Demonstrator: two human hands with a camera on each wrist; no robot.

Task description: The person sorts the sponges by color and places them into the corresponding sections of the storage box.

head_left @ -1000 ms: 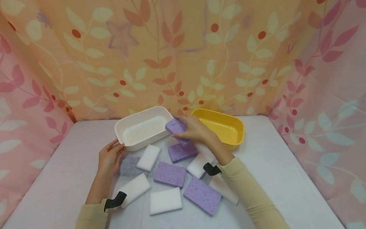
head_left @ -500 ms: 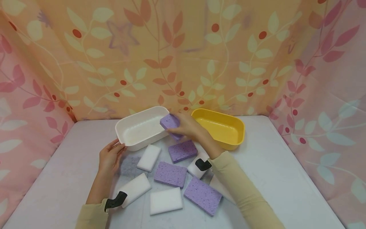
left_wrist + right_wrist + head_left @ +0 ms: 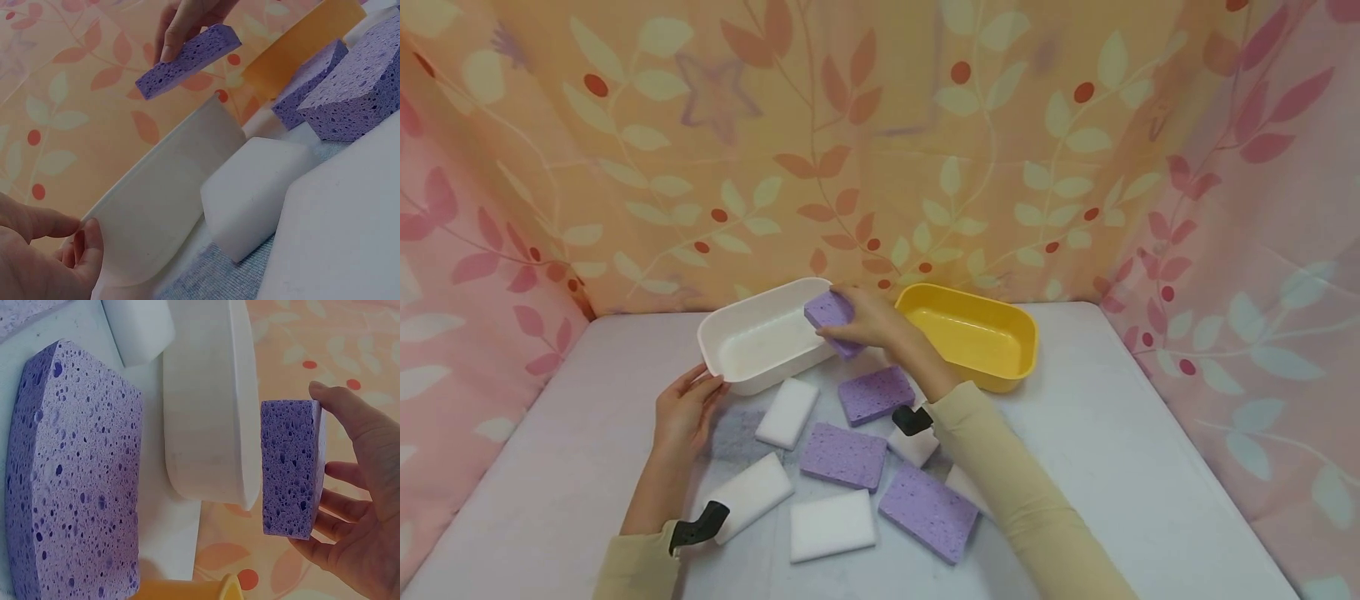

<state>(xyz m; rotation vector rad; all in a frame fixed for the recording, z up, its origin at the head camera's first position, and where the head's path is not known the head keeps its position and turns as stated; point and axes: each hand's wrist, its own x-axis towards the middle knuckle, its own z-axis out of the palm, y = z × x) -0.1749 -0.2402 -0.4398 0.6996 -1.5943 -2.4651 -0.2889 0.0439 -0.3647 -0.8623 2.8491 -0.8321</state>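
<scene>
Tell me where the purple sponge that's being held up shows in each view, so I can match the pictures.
Head: the held purple sponge is just left of centre.
Left wrist: the held purple sponge is near the top, about mid-width.
Right wrist: the held purple sponge is right of centre, about mid-height.
Shared landmark: the white tub, in all three.

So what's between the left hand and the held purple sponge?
The white tub. In the head view, the left hand pinches its near left corner, and the purple sponge shows at its right end.
</scene>
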